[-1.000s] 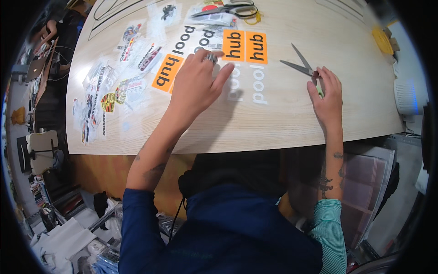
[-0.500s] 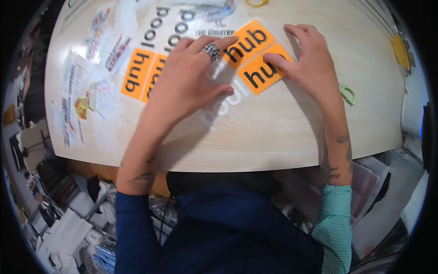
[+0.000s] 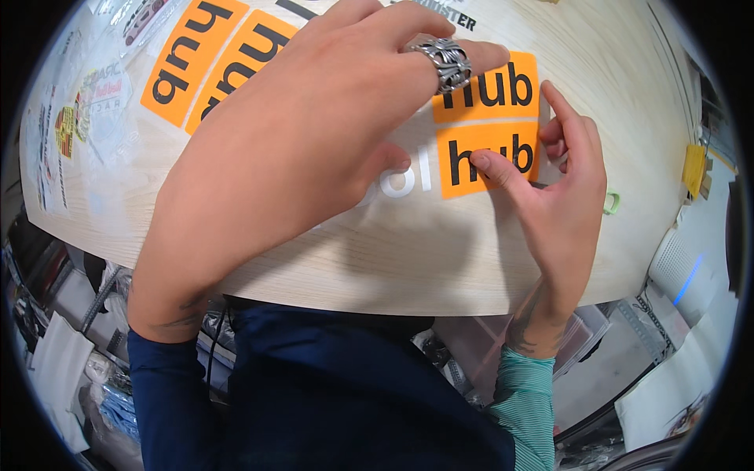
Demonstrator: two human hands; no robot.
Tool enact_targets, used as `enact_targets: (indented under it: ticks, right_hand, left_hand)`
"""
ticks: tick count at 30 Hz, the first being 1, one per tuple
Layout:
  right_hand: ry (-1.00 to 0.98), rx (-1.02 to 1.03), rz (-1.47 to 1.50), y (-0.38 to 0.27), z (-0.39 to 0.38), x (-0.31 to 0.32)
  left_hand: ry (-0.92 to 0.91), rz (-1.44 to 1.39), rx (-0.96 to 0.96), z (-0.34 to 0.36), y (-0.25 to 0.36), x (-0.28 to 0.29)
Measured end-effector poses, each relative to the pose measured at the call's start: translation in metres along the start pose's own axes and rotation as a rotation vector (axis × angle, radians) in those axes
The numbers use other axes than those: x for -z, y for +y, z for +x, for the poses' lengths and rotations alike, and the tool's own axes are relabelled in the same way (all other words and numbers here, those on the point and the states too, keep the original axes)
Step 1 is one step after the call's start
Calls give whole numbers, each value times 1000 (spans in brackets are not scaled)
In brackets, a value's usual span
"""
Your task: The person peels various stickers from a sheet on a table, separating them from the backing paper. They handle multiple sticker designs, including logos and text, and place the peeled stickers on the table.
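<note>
Two orange stickers with black lettering lie one above the other on the table, the upper sticker (image 3: 528,69) partly under my left fingers and the lower sticker (image 3: 479,138) under my right thumb. My left hand (image 3: 338,118), with a silver ring (image 3: 449,64) on one finger, spreads across the sheet; its index fingertip reaches the upper sticker. My right hand (image 3: 561,173) rests its thumb on the lower sticker, its index finger raised beside the right edge and the other fingers curled. White letters (image 3: 404,177) show left of the lower sticker, partly hidden by my left hand.
Another pair of orange stickers (image 3: 169,59) lies at the left, partly behind my left hand. Clear sheets with printed decals (image 3: 67,129) cover the table's left side. A green ring-shaped handle (image 3: 612,203) sits right of my right hand; a yellow object (image 3: 694,170) is at the right edge.
The view has come closer and turned, so the sticker pair now sits nearly straight. My left hand appears larger and nearer. My right thumb stays on the lower sticker.
</note>
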State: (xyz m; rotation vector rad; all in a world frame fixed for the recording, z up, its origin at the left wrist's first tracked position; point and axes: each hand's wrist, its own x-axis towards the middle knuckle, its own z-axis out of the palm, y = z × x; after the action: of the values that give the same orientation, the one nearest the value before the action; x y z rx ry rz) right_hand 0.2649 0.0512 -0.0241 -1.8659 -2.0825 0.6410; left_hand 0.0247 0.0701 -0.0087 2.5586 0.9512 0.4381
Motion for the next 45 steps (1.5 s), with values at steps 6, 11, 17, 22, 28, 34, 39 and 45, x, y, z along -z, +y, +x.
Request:
enact_targets:
  ticks: [6,11,17,22,28,34,39,45]
  right_hand:
    - [144,157,-232,-2,-5,-7]
    - [119,144,-99,-4,-1,-6]
    - [6,-64,760,-6,2,4]
    - [92,-11,939,19,7,17]
    - [157,153,1312,57,14,33]
    - [220,214,1390,56,10,45]
    - [394,160,1155,53,3,42]
    - [491,201,964,51,-5,47]
  left_hand:
    - [27,28,-21,-3,8,-4]
    - [72,32,-20,-2,9,-13]
    - [142,16,-10,0,10,-16]
    - [372,-156,63,3,3,-17]
    - [669,-654,387,16,-14,-20]
    - [616,-1321,567,13,-1,-14]
    - [649,-1421,199,7,-4,3]
    - [674,-1354,153,-2,-3,2]
